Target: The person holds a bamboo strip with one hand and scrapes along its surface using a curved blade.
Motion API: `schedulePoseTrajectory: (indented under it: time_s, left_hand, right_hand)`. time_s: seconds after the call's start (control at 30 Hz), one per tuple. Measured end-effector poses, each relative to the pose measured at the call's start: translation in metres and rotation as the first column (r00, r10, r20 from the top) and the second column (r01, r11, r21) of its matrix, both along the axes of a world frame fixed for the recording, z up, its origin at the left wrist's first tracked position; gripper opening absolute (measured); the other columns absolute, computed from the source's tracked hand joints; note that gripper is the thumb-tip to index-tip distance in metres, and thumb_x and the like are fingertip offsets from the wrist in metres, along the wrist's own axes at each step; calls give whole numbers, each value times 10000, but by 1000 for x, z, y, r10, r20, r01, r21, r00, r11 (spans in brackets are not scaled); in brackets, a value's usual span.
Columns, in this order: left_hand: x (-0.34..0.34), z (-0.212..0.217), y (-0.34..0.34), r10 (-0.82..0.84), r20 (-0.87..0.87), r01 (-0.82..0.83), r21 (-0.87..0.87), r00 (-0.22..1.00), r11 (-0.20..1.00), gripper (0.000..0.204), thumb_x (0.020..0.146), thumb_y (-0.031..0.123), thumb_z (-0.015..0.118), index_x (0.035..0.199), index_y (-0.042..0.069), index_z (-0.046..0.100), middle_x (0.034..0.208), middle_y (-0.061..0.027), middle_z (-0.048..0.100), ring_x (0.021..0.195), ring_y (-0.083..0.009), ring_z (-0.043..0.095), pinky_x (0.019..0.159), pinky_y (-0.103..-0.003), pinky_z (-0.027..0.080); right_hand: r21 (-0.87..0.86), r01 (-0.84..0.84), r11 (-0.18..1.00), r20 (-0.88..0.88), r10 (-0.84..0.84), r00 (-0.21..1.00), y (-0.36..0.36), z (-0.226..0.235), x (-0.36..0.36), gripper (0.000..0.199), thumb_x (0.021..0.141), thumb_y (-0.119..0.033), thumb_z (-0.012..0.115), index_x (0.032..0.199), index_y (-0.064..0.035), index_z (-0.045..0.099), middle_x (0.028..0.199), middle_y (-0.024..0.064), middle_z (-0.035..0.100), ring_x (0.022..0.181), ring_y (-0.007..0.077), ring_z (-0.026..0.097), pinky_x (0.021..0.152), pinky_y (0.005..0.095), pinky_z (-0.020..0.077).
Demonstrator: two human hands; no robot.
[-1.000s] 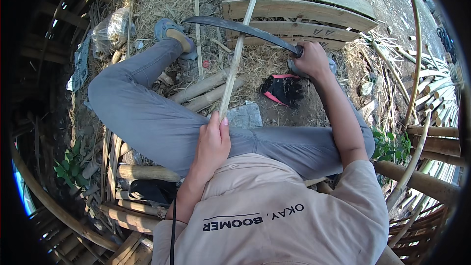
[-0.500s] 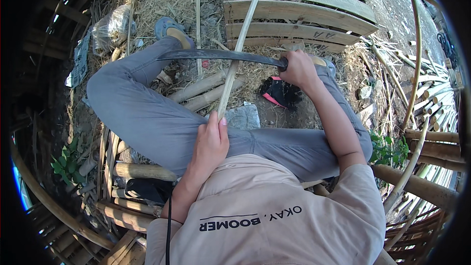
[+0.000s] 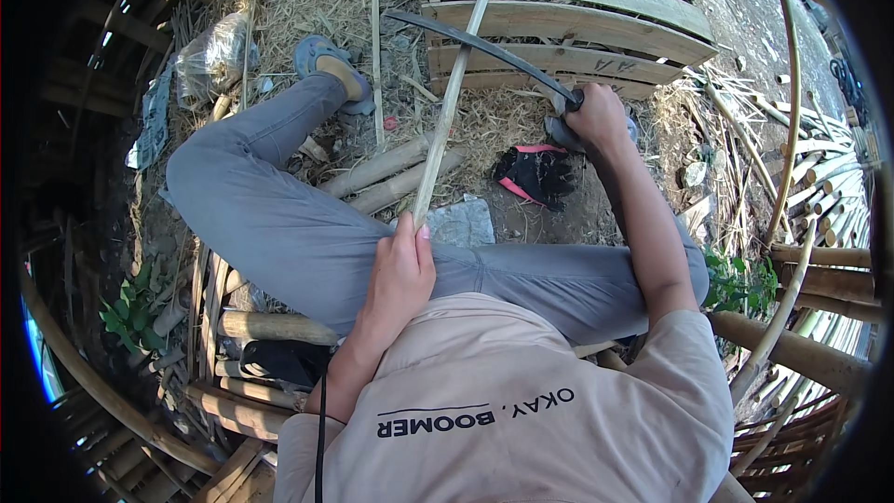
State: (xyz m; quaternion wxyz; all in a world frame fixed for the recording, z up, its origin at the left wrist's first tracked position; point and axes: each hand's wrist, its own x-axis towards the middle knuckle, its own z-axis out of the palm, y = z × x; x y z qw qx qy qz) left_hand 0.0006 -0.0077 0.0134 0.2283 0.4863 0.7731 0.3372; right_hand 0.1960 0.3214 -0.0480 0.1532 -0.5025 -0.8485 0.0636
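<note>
My left hand (image 3: 405, 265), in front of my waist, is closed around the lower end of a long, pale bamboo strip (image 3: 445, 126). The strip points away from me and leans slightly right. My right hand (image 3: 598, 116) grips the black handle of a machete (image 3: 523, 65) with a long, dark, slightly curved blade. Its blade reaches up and left, crossing the strip near the far end; whether the two touch I cannot tell. Below the blade, on the ground, lies a black glove with pink edging (image 3: 535, 175).
A slatted wooden crate (image 3: 568, 23) stands ahead. Bamboo pieces (image 3: 382, 172) lie between my legs, beside a grey scrap of sheet (image 3: 458, 224). Cut bamboo poles (image 3: 824, 172) are piled at the right. A clear plastic bag (image 3: 212, 61) sits at the far left, near straw.
The machete has moved away from me along the strip, its tip swinging up toward the crate. My right hand has shifted slightly right. My left hand and the strip stay almost still.
</note>
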Motion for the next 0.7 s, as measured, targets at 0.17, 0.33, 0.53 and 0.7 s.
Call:
schedulePoseTrajectory:
  time_s: [0.17, 0.33, 0.53, 0.7]
  left_hand:
    - [0, -1, -1, -5, 21, 5, 21, 1000, 1000, 136, 1022, 120, 494, 1000, -14, 494, 663, -278, 586, 664, -511, 594, 590, -584, 419]
    - [1, -1, -2, -21, -53, 23, 54, 998, 998, 127, 1019, 104, 501, 990, -17, 482, 635, -268, 575, 636, -501, 595, 560, -566, 421]
    - [1, 3, -2, -21, 8, 21, 16, 1000, 1000, 125, 1025, 94, 488, 979, -22, 475, 610, -268, 566, 611, -498, 594, 525, -560, 417]
    - [3, 6, -2, 23, 49, -19, -86, 999, 996, 160, 1039, 154, 485, 1015, -4, 492, 735, -283, 582, 717, -522, 550, 655, -588, 391]
  right_hand:
    - [39, -139, 990, 29, 138, 990, -24, 11, -10, 326, 657, -205, 688, 938, -59, 766, 820, 241, 694, 817, 409, 695, 798, 484, 572]
    - [-8, -250, 968, 7, 250, 968, -55, 32, -33, 290, 640, -173, 673, 895, -72, 769, 759, 234, 675, 810, 422, 677, 793, 502, 553]
    - [-143, -227, 963, 18, 232, 973, -47, 21, -41, 286, 633, -183, 720, 886, -61, 769, 799, 225, 696, 818, 417, 690, 813, 478, 567]
    - [-128, -173, 976, 39, 180, 983, -34, 20, -40, 230, 627, -187, 726, 800, -37, 738, 804, 243, 691, 832, 418, 688, 822, 482, 563]
